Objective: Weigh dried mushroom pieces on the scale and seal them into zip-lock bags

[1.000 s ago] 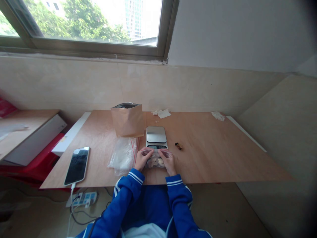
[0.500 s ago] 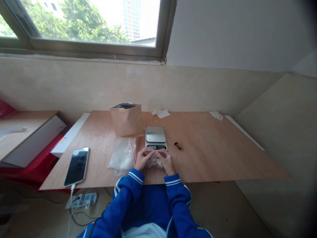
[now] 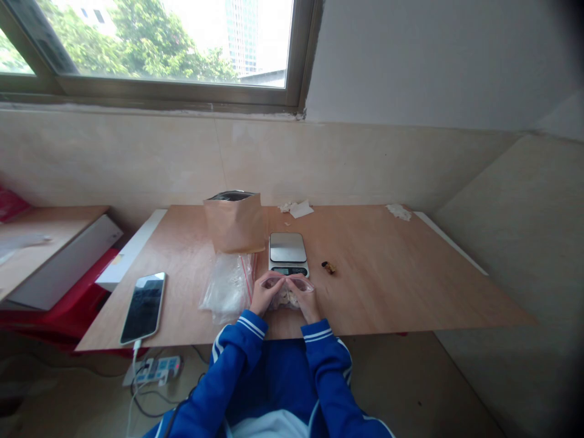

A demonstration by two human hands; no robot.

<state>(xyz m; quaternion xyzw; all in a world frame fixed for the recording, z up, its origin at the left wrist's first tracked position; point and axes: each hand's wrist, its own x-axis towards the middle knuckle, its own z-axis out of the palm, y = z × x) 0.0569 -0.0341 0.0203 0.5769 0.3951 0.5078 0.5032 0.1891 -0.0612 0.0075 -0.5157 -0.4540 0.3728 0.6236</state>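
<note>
Plastic bag [image 3: 286, 298] gripped by left hand [image 3: 266, 294], right hand [image 3: 305, 298]

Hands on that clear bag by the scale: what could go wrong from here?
The clear zip bag, held by the left hand and right hand, may be open, so the pale pieces inside could spill. A slip could also knock the digital scale just beyond it.

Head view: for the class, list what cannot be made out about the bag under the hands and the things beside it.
- Contents of the clear plastic bag: partly hidden by the left hand and right hand, blurred by plastic.
- Digital scale display: too small to read.
- Dark table scrap: too small to identify.
- Inside of the brown paper pouch: hidden by its walls.
</note>
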